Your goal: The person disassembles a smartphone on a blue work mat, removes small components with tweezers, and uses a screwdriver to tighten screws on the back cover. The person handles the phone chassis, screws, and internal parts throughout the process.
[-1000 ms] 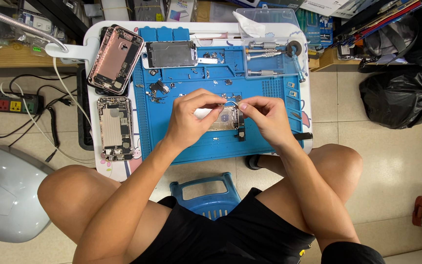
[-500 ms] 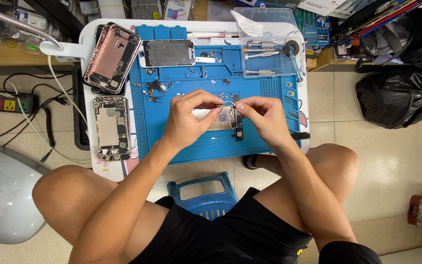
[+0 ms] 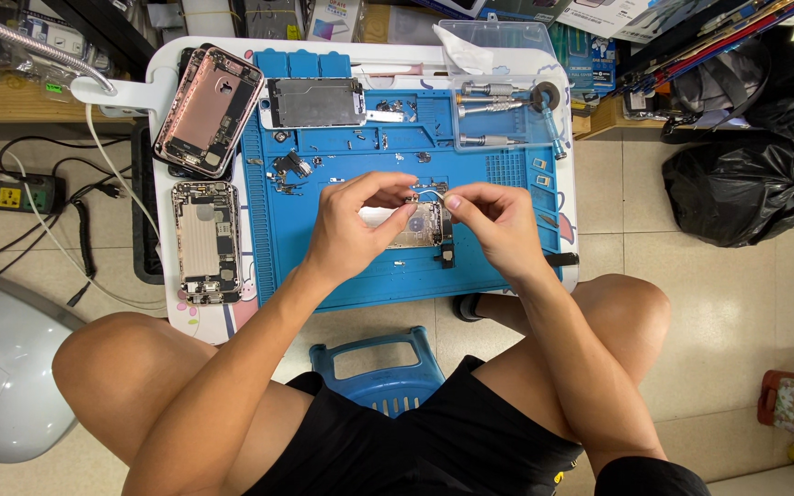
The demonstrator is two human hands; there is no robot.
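Phone (image 3: 413, 226) is already open; left hand (image 3: 353, 230) steadies it, right hand (image 3: 496, 220) pinches a thin cable (image 3: 429, 194); parts (image 3: 291, 165) lie unmounted on the mat (image 3: 507, 174).

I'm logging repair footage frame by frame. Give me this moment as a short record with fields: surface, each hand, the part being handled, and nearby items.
surface: blue repair mat on a small white table
left hand: left hand pinching the top edge of the phone part
right hand: right hand fingertips on a thin pale strip at the part's top
part handled: small metal phone part, lying on the mat
nearby left: opened phone body; pink phone back housing
nearby top: phone screen panel; clear box of tools
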